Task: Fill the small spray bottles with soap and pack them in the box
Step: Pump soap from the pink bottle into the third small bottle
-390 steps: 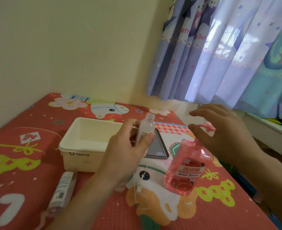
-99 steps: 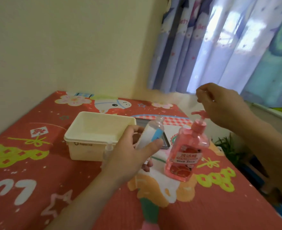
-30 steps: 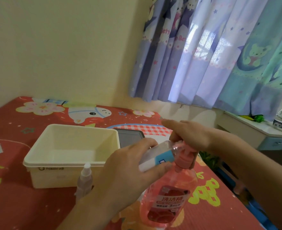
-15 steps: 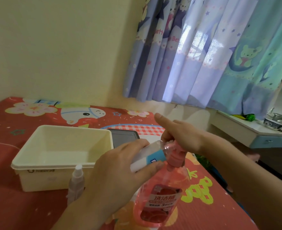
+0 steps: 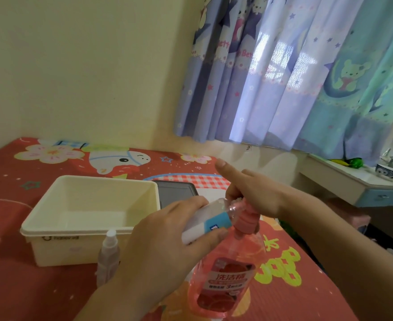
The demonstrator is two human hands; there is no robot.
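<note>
- We see a red cartoon-print mat (image 5: 17,286) carrying everything.
- On it we find a cream box (image 5: 59,246), open-topped.
- Just in front of the box stands a spray bottle (image 5: 108,256).
- Behind the box lies a dark tablet (image 5: 175,192).
- A pink soap bottle (image 5: 225,274) stands at our near right.

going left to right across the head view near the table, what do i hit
cream box → capped spray bottle standing in front of it → left hand holding the small bottle → pink soap pump bottle → right hand on its pump
</note>
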